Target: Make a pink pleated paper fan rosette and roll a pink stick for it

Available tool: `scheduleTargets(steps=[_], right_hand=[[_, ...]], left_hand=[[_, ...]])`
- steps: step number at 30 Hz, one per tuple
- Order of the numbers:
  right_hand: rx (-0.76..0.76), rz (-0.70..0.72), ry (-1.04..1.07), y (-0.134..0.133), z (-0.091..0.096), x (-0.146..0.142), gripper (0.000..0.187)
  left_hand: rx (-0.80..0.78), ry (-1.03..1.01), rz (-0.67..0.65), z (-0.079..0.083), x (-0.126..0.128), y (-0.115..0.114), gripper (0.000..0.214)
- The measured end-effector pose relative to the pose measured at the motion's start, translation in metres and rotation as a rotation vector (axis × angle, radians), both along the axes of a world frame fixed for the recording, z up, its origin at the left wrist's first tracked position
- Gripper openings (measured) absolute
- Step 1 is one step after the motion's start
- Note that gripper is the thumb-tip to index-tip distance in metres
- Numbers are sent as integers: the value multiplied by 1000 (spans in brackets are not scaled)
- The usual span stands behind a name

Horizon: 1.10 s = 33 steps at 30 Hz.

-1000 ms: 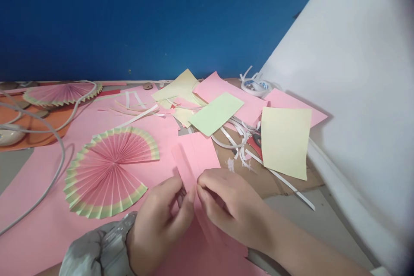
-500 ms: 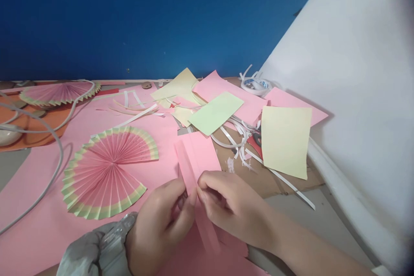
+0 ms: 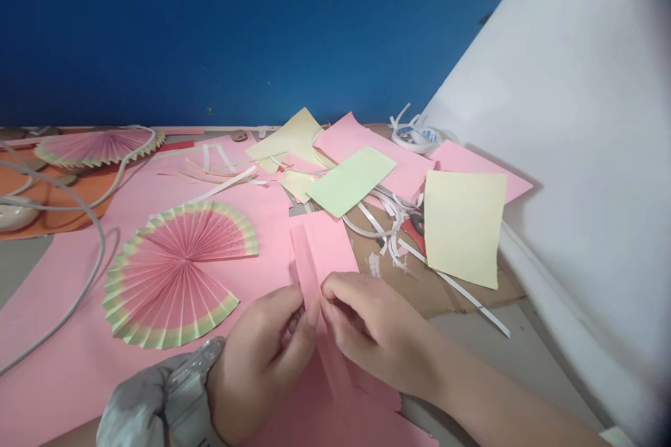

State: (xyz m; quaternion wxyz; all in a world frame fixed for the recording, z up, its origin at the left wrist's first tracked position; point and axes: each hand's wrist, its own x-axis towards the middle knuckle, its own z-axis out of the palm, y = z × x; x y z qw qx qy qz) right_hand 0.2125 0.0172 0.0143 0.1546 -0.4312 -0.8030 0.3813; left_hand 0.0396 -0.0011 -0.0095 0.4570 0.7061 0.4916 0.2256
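Note:
A pink sheet of paper (image 3: 322,248) with a narrow fold along one side stands between my two hands. My left hand (image 3: 259,363) pinches its fold from the left, thumb and fingers closed. My right hand (image 3: 374,332) pinches the same fold from the right, fingertips almost touching those of the left. A watch (image 3: 191,384) and a grey sleeve are on my left wrist. A pleated pink fan with a green-yellow rim (image 3: 175,276) lies just left of my hands on a large pink sheet (image 3: 68,356).
Loose yellow (image 3: 464,227), green (image 3: 351,181) and pink (image 3: 367,147) sheets, white paper strips (image 3: 382,223) and a tape roll (image 3: 416,136) lie behind. A second fan (image 3: 97,147) and white cables (image 3: 78,223) are at the left. A white board (image 3: 576,154) slants at the right.
The folded strip of the pink sheet has turned a little more upright between my fingers. Both hands stay pinched on it in nearly the same place.

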Motion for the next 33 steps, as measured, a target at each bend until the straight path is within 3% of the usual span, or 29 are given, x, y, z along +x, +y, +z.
scheduleTargets(steps=[5, 11, 17, 28, 33], right_hand=[[46, 15, -17, 1, -1, -2, 25], [-78, 23, -10, 4, 8, -1, 25], [-72, 4, -21, 4, 10, -1, 23], [153, 43, -68, -1, -5, -2, 23], [37, 25, -37, 2, 3, 0, 23]], left_hand=[[40, 61, -24, 0, 1, 1, 24], [-27, -41, 62, 3, 0, 3, 29], [-7, -2, 27, 1, -1, -1, 31], [31, 96, -3, -1, 1, 0, 24], [-39, 16, 47, 1, 0, 2, 31]])
